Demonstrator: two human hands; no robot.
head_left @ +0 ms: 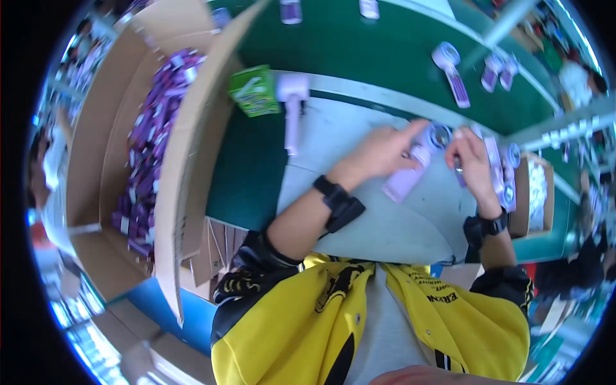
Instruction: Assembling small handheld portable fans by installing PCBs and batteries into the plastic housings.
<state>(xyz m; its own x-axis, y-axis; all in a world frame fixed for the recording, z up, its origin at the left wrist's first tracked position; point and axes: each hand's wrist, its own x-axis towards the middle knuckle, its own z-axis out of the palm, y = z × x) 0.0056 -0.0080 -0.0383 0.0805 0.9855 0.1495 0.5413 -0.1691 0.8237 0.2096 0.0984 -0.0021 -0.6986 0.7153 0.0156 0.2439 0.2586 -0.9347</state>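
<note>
My left hand (pixel 387 151) is closed round a light purple handheld fan (pixel 404 181), its handle slanting down to the left and its round head by my fingertips. Close to the right of that fan head, my right hand (pixel 472 159) has its fingers bent together in a pinch. Something small shows at those fingers, too blurred to name. Both hands are over a light grey work mat (pixel 359 224). Beside my right hand, several more purple fans (pixel 511 173) lie at the mat's right edge.
A large cardboard box (pixel 173 186) of purple pieces stands at left. Near it are a green packet (pixel 254 91) and another purple fan (pixel 292 115). More fans, including one purple fan (pixel 453 74), lie on the green surface beyond. A small carton (pixel 536 199) holds white pieces at right.
</note>
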